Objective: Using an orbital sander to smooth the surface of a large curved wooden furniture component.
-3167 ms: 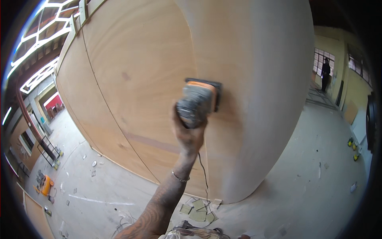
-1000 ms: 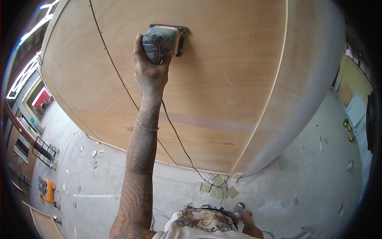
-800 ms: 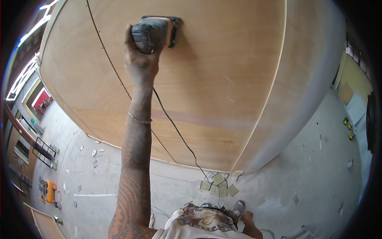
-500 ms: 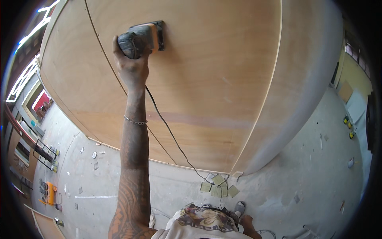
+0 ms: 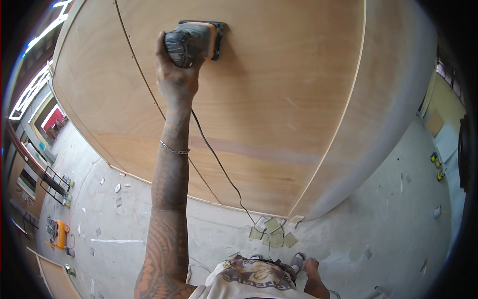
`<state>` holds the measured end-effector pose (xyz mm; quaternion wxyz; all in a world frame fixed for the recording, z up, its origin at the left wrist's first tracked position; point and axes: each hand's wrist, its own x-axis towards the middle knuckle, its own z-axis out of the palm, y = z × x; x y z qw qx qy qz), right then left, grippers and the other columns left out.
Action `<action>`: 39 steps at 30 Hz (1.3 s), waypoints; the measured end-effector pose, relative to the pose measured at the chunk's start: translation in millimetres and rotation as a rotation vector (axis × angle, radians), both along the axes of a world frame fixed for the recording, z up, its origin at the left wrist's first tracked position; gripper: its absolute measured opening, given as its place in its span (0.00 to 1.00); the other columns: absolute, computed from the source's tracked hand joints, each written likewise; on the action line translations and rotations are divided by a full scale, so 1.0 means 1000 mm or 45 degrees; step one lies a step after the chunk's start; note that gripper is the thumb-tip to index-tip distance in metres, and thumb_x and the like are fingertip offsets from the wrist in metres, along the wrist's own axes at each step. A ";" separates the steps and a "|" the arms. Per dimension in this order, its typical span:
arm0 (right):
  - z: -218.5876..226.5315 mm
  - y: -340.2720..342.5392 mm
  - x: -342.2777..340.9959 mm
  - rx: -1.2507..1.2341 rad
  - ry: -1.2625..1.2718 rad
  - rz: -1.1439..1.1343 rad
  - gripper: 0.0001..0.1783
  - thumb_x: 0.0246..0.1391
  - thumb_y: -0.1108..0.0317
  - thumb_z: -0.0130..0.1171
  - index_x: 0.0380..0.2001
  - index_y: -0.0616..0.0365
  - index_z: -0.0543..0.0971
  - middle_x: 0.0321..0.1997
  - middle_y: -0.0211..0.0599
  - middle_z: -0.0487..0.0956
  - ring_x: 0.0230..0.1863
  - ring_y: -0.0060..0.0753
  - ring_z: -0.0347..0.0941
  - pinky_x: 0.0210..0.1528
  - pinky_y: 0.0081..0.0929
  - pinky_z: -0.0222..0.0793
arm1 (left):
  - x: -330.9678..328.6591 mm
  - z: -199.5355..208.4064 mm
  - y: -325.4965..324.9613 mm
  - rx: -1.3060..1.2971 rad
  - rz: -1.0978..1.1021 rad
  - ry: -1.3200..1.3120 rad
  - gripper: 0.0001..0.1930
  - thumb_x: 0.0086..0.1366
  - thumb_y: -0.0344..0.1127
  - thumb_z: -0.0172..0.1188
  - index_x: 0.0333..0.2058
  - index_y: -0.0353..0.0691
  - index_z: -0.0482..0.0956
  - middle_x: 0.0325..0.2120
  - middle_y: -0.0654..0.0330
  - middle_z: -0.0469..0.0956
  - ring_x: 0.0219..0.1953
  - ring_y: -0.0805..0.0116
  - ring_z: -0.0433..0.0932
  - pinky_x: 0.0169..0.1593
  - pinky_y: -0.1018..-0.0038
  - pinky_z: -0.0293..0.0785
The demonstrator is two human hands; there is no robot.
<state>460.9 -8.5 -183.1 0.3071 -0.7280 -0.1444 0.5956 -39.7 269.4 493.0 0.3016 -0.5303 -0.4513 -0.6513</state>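
Note:
With my arm stretched up, my left hand point(image 5: 178, 79) grips the round dark body of an electric sander point(image 5: 191, 42). Its flat rectangular pad lies against the large plywood panel point(image 5: 259, 89), and an orange band shows near the pad. A black power cord point(image 5: 219, 162) runs from beneath my wrist down over the panel to the floor. Low beside my body hangs my right hand point(image 5: 311, 266), small in the view and away from the panel; its fingers cannot be made out clearly.
Several greenish square sheets point(image 5: 274, 231) lie on the concrete floor by the panel's foot, under the cord. An orange machine point(image 5: 60, 234) stands at far left near a black metal frame point(image 5: 55, 182). A thin seam strip point(image 5: 343, 117) runs down the panel's right part.
My left hand and the sander have shifted right and slightly up across the panel. My right hand shows more, a little higher beside my body.

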 end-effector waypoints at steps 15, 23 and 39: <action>-0.035 -0.004 0.021 0.026 -0.195 0.134 0.11 0.61 0.63 0.49 0.39 0.55 0.77 0.22 0.33 0.74 0.17 0.27 0.68 0.19 0.29 0.70 | 0.016 0.010 -0.001 -0.024 -0.054 -0.101 0.47 0.48 0.42 0.77 0.64 0.41 0.60 0.51 0.48 0.74 0.52 0.54 0.76 0.54 0.63 0.73; 0.009 0.013 -0.017 0.008 -0.097 0.121 0.12 0.63 0.62 0.49 0.43 0.55 0.78 0.23 0.34 0.75 0.17 0.28 0.69 0.19 0.29 0.72 | 0.018 -0.034 -0.002 0.032 0.087 -0.038 0.47 0.48 0.43 0.77 0.64 0.45 0.59 0.51 0.49 0.73 0.49 0.49 0.78 0.47 0.59 0.77; -0.009 -0.012 -0.014 -0.107 -0.074 0.094 0.15 0.61 0.63 0.51 0.48 0.54 0.76 0.29 0.35 0.78 0.22 0.29 0.72 0.25 0.30 0.74 | 0.038 -0.031 -0.012 -0.079 0.053 -0.024 0.48 0.46 0.42 0.79 0.64 0.43 0.61 0.51 0.50 0.74 0.48 0.52 0.79 0.46 0.64 0.79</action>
